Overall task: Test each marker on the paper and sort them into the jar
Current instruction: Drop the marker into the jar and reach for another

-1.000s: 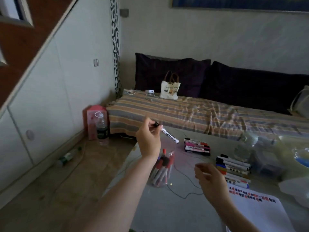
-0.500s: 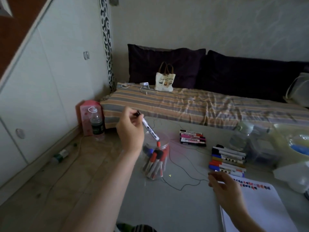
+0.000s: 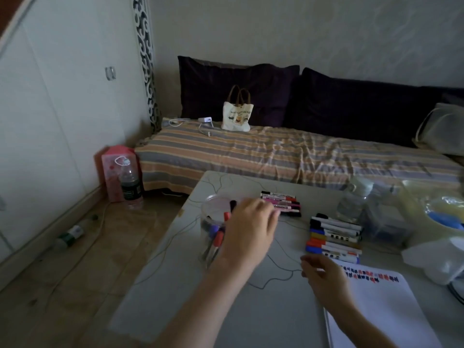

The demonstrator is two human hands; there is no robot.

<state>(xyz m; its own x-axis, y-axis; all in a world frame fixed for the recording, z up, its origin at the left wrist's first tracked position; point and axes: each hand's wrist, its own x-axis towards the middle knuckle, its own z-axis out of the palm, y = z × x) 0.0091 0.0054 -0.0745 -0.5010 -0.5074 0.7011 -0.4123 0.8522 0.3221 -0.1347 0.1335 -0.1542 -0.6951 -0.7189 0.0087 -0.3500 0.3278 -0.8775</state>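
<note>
A clear jar [image 3: 212, 212] stands at the left of the grey table [image 3: 251, 310] and holds several markers with red, purple and black caps. My left hand [image 3: 251, 227] hovers just right of the jar's mouth, fingers relaxed, nothing in it. A black-capped marker [image 3: 233, 205] sticks up in the jar beside that hand. One row of markers [image 3: 282, 203] lies behind the hand, another row [image 3: 335, 237] to the right. My right hand [image 3: 324, 275], loosely curled and holding nothing, rests at the top left corner of the white paper pad [image 3: 384, 312]. Colour test marks [image 3: 366, 275] line the pad's top.
A thin dark cable [image 3: 273, 281] snakes over the table between my hands. A plastic bottle [image 3: 354, 200], clear boxes, a tape roll [image 3: 444, 218] and a white container [image 3: 437, 262] crowd the right side. A striped sofa [image 3: 276, 156] lies behind, floor bottles at left.
My left hand came down from above the jar and no longer holds the white marker with the black cap. My right hand moved to the pad's corner.
</note>
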